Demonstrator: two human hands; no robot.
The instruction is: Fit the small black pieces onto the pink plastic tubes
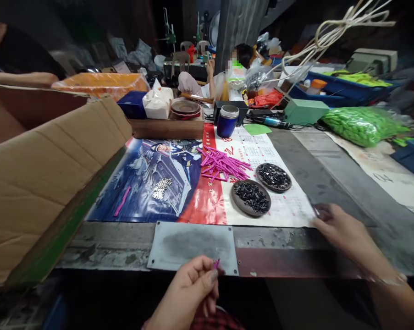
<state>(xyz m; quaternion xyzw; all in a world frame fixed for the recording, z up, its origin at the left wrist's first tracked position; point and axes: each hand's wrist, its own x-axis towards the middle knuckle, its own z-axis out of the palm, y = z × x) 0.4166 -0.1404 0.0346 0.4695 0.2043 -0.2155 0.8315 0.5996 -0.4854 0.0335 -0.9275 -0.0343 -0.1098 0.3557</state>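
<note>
magenta piece (pixel 216 264) pinched in the left hand (pixel 195 286), by the grey plate (pixel 193 245)
through the head view i see thumb and fingers closed on it, tip exposed, perhaps for access; the right hand (pixel 344 229) half curls beside the poster (pixel 294 213), grip unclear; dishes (pixel 235 201) likely stop black bits (pixel 251 195) scattering.

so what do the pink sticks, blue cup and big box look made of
Pink sticks: probably plastic, smooth and evenly coloured, though coated metal is possible. Blue cup: perhaps metal, its rim silvery, its body glossy. Big box: cardboard, matte brown, creased.
</note>
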